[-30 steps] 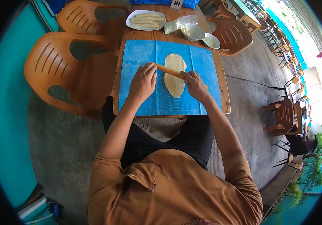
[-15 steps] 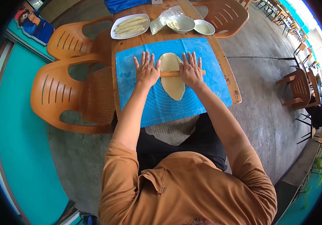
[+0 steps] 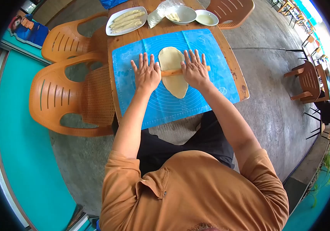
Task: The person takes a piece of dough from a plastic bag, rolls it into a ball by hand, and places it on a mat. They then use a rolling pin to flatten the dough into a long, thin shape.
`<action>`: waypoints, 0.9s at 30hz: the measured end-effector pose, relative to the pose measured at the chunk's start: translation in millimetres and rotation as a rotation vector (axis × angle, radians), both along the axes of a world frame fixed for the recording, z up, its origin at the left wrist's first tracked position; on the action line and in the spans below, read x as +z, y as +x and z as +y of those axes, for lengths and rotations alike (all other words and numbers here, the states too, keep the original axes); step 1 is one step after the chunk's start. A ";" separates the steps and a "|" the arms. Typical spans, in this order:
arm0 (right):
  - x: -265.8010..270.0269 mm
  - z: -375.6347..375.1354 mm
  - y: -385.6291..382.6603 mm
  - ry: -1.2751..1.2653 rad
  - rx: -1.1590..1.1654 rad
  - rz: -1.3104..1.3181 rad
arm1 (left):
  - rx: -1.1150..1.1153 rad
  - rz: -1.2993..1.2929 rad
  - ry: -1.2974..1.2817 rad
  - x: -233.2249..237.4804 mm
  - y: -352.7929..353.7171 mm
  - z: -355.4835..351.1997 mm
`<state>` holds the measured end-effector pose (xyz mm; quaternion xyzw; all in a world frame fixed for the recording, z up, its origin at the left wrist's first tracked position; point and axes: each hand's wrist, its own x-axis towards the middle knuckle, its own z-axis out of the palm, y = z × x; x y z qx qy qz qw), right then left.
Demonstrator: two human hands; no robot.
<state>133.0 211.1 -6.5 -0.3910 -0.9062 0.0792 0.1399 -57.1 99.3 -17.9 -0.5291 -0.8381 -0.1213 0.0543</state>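
Observation:
A long oval sheet of dough [image 3: 173, 85] lies flat on a blue baking mat [image 3: 153, 115] marked with rings and a ruled edge. Across its middle rests a wooden rolling pin [image 3: 172, 72]. My left hand [image 3: 147, 75] presses on the pin's left end with its fingers stretched forward and spread. On the right part of the pin lies my right hand [image 3: 195, 69], also flat with straight fingers. The pin's right tip shows just past that hand; its left end is hidden under my left palm.
Beyond the mat on the wooden table [image 3: 242, 86] stand a white plate [image 3: 109, 29] of rolled dough pieces, a plastic bag [image 3: 155, 18] of white powder, a bowl [image 3: 186, 15] and a small dish of liquid [image 3: 207, 18]. Orange chairs [image 3: 57, 96] stand at the left.
The whole view has shifted slightly, so the table and mat appear a little higher and further left. Both hands stay flat on the rolling pin over the dough.

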 end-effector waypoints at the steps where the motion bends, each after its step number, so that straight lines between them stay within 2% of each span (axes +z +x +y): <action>1: 0.2 -2.0 3.1 -0.006 0.015 0.009 | -0.006 0.003 -0.001 0.8 2.8 -2.8; 14: -6.7 -33.3 38.9 0.044 0.076 -0.047 | -0.036 0.026 0.019 0.7 31.1 -43.7; 27: 4.2 -66.1 77.8 -0.041 0.123 -0.015 | -0.114 -0.079 -0.128 10.7 56.6 -85.2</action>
